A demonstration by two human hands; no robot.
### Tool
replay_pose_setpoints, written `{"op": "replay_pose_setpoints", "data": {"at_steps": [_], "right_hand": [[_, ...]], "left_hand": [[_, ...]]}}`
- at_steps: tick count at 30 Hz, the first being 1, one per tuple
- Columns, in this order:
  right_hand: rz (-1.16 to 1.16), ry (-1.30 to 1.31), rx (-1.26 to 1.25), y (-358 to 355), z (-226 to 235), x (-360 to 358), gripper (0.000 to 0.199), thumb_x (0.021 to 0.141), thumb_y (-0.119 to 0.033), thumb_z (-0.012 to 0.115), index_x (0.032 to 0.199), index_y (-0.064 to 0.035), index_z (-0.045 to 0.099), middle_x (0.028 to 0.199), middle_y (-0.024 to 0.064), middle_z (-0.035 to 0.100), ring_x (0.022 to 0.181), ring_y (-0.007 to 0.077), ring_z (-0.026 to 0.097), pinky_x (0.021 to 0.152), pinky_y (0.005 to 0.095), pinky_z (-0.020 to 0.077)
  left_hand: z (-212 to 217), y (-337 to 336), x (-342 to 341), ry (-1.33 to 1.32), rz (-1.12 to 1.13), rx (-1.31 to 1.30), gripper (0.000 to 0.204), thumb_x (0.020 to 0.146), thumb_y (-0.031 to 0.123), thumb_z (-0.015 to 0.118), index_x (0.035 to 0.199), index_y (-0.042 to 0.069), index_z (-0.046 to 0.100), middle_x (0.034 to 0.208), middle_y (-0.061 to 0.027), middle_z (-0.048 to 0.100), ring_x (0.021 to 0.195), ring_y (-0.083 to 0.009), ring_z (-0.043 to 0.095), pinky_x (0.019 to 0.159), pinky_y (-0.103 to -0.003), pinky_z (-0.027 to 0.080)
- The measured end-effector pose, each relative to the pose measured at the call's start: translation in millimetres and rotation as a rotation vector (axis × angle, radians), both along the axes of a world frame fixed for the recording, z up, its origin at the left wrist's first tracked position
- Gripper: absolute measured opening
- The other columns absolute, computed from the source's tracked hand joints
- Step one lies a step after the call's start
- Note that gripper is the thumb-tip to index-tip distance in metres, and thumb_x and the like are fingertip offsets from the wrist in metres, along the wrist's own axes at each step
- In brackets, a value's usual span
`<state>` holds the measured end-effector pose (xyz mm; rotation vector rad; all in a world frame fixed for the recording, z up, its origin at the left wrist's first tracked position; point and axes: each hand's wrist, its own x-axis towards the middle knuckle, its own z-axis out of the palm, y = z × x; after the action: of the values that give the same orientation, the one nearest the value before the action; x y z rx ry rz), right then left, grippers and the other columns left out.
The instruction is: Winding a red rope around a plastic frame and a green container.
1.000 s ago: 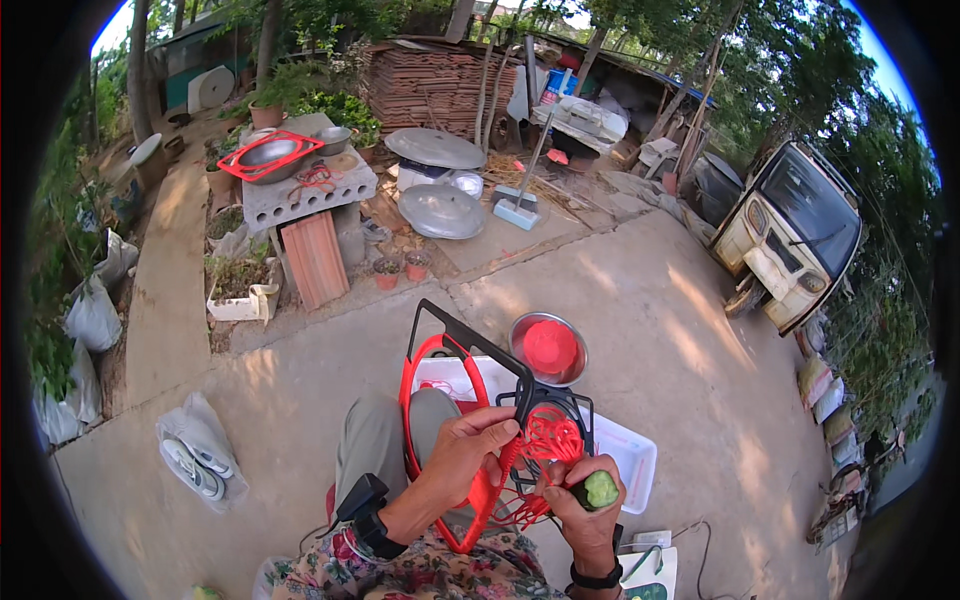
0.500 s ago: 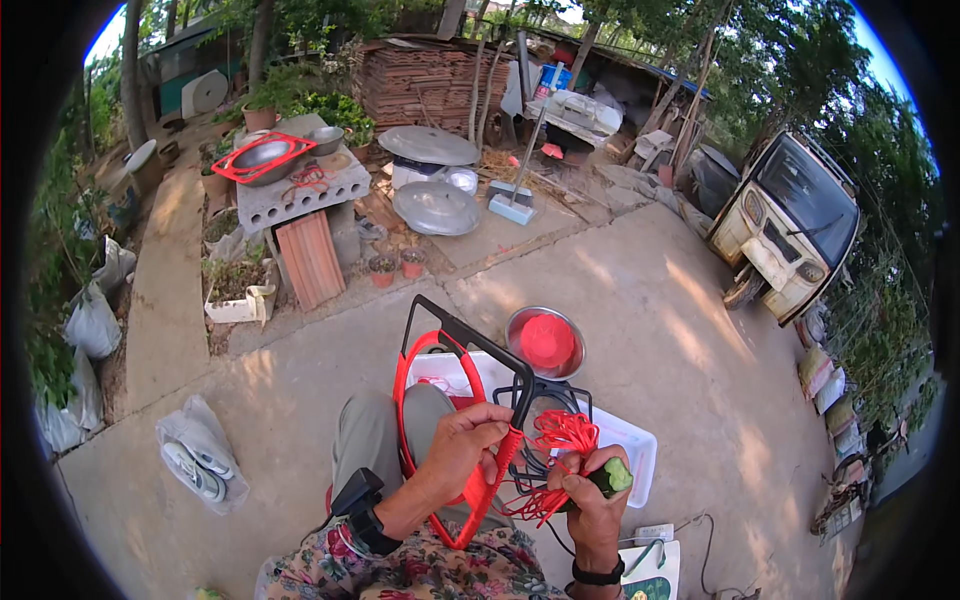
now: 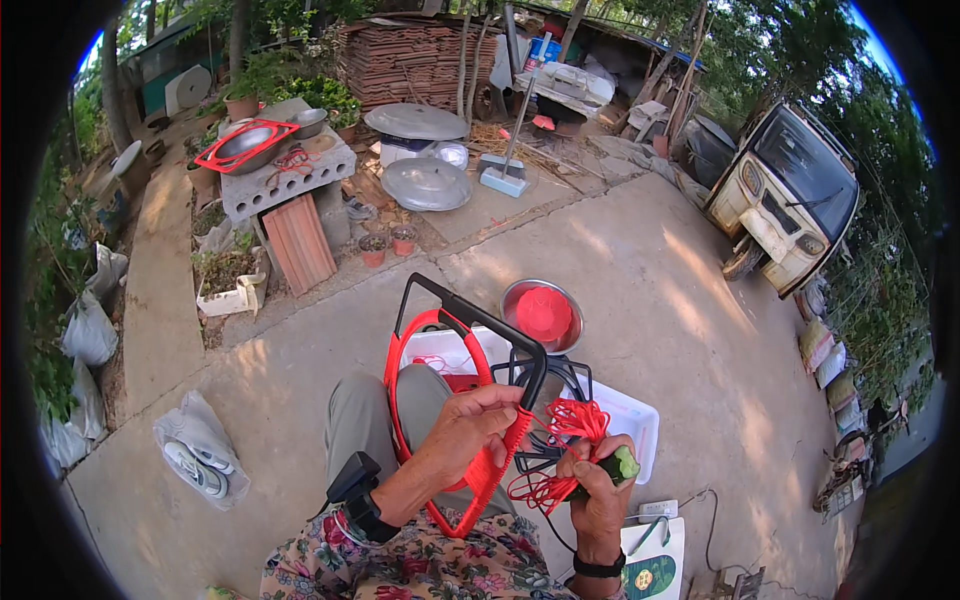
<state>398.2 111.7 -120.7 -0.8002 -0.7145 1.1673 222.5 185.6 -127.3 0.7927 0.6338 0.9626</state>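
- Since a second ago my right hand (image 3: 598, 492) has dropped lower and drawn the red cord (image 3: 563, 448) out into a looser bunch; the left hand (image 3: 472, 428) has stayed on the frame.
- Left hand closed around the lower right edge of the red frame (image 3: 432, 400), fingers over the wrapped red cord there.
- Right hand closed on a green spool (image 3: 619, 466), with strands of red cord gathered at the fist.
- Frame stands tilted across my lap, its black bar (image 3: 490, 325) running along the top.
- Black wire rack (image 3: 548, 385) sits just behind the cord bunch, in front of a white tub (image 3: 633, 420).
- Metal bowl (image 3: 541, 315) with a red lid beyond the frame, on the concrete.
- Shoes in a plastic bag (image 3: 196, 462) to my left, well apart.
- Small pale truck (image 3: 788, 195) parked far right.
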Motion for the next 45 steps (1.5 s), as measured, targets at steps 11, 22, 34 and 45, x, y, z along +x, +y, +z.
{"op": "replay_pose_setpoints", "data": {"at_steps": [11, 22, 34, 45], "right_hand": [[0.030, -0.441, 0.055, -23.9, -15.3, -13.0, 0.027, 0.072, 0.011, 0.069, 0.086, -0.0034, 0.051, 0.083, 0.0104, 0.061, 0.077, 0.0147, 0.059, 0.069, 0.0282, 0.0493], [0.044, -0.512, 0.122, -26.5, -7.4, -16.1, 0.027, 0.071, 0.011, 0.070, 0.086, -0.0024, 0.052, 0.083, 0.0117, 0.061, 0.075, 0.0149, 0.059, 0.066, 0.0279, 0.0494], [0.065, -0.547, 0.339, -0.9, 15.0, -23.1, 0.027, 0.070, 0.011, 0.071, 0.087, -0.0026, 0.055, 0.085, 0.0127, 0.062, 0.077, 0.0170, 0.062, 0.066, 0.0291, 0.0516], [0.043, -0.464, 0.229, 61.3, 16.9, -5.5, 0.025, 0.073, 0.010, 0.067, 0.089, -0.0035, 0.054, 0.088, 0.0083, 0.062, 0.082, 0.0129, 0.059, 0.072, 0.0262, 0.0506]], "left_hand": [[-10.1, -2.6, 3.8, 0.037, 0.085, -0.127, 0.018, 0.088, 0.006, 0.057, 0.102, -0.005, 0.059, 0.077, -0.0094, 0.065, 0.055, -0.0122, 0.061, 0.040, -0.022, 0.041], [-10.5, -9.9, 9.9, 0.111, 0.108, -0.084, 0.014, 0.090, 0.004, 0.054, 0.102, -0.001, 0.060, 0.080, -0.0045, 0.061, 0.055, -0.0090, 0.054, 0.043, -0.022, 0.041], [11.8, -35.3, 1.7, 0.643, 0.534, 0.864, 0.026, 0.077, -0.010, 0.063, 0.101, 0.000, 0.062, 0.114, -0.0146, 0.048, 0.093, -0.0242, 0.057, 0.075, -0.029, 0.048], [20.9, -26.5, -27.8, 0.475, 0.636, 0.587, 0.017, 0.090, 0.014, 0.063, 0.087, -0.003, 0.064, 0.091, -0.0073, 0.062, 0.078, -0.0126, 0.057, 0.070, -0.026, 0.046]]}}
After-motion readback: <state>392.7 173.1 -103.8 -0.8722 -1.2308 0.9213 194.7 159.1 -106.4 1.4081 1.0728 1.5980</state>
